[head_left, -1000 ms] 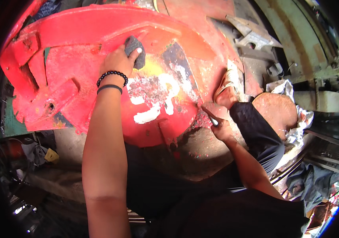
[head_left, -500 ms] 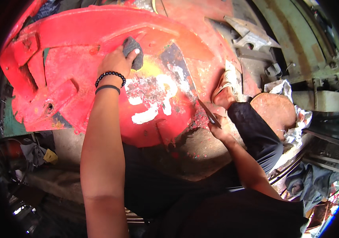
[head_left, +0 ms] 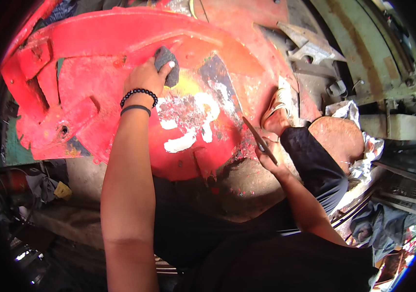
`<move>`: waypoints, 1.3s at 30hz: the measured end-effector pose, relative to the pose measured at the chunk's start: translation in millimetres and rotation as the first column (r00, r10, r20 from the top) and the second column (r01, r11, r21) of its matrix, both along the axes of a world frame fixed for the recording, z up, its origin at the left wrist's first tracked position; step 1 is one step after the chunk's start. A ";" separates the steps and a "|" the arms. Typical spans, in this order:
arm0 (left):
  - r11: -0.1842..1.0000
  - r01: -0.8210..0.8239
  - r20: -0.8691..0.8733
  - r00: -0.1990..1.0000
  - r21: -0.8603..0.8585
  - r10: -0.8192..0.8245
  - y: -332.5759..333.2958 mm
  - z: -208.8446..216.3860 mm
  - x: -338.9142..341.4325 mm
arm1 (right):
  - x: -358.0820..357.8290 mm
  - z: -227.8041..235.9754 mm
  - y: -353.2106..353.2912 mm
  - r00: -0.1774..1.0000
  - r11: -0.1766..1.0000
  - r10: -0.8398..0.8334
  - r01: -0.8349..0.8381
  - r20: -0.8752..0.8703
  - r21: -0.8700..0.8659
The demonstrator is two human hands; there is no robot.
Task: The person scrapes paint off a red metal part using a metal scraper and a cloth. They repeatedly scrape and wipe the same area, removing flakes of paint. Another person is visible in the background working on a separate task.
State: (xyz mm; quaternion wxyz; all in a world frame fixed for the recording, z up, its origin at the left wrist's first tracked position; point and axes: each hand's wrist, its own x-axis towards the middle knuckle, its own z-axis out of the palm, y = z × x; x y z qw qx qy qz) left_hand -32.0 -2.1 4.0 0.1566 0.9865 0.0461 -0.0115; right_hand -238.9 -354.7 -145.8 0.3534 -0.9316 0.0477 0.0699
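My left hand (head_left: 145, 78) is closed around a dark grey, rough-looking block (head_left: 167, 66). The block rests against the large red-painted metal part (head_left: 183, 168), just above a yellow patch and several white smears. A bead bracelet and a dark band circle my left wrist. Lower right, my right hand (head_left: 269, 158) grips a long, thin, brownish metal tool (head_left: 255, 132) with a pointed upper end. The tool slants beside the rounded edge of the red part. Its exact kind is unclear, as my fingers cover its middle.
My sandalled foot (head_left: 278, 117) stands right of the red part. Beyond it lies an anvil-like metal piece (head_left: 310, 48). A round brown pad (head_left: 336, 138) with crumpled foil (head_left: 371, 146) sits at right. Grey cloth (head_left: 385, 226) and a green metal frame (head_left: 358, 44) line the right side.
The tool in my right hand has tilted, and more of its length shows. My left hand and the block have barely moved. The whole view has shifted slightly.
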 end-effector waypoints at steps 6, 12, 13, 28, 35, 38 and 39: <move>1.000 0.002 0.000 1.000 0.001 -0.002 -1.8 2.8 -1.0 | 2.0 -23.1 4.9 0.955 0.945 -0.123 0.030 -0.268 -0.327; 1.000 -0.009 -0.021 1.000 0.020 0.009 -1.8 2.8 -2.4 | -10.4 -6.2 5.3 1.000 0.998 -0.027 0.026 -0.005 -0.055; 1.000 -0.010 -0.036 0.999 0.011 0.010 -2.5 4.7 -2.3 | -6.8 -3.9 6.7 0.999 0.999 -0.032 0.033 0.027 -0.029; 1.000 0.000 -0.015 1.000 0.006 0.000 0.3 0.1 0.5 | 3.6 -4.1 7.2 0.994 0.997 -0.075 0.074 -0.074 -0.013; 1.000 0.017 0.017 1.000 -0.025 -0.017 1.2 2.1 3.2 | -12.2 -27.7 -3.8 0.953 0.955 -0.114 0.028 -0.281 -0.294; 1.000 0.014 -0.011 1.000 -0.025 -0.015 2.2 -2.4 3.6 | -14.8 -19.6 -4.1 0.989 0.991 -0.063 0.047 -0.133 -0.124; 1.000 0.015 -0.016 1.000 -0.027 -0.016 1.8 -2.2 2.9 | -10.7 -15.7 -2.4 0.993 0.997 -0.055 0.048 -0.103 -0.068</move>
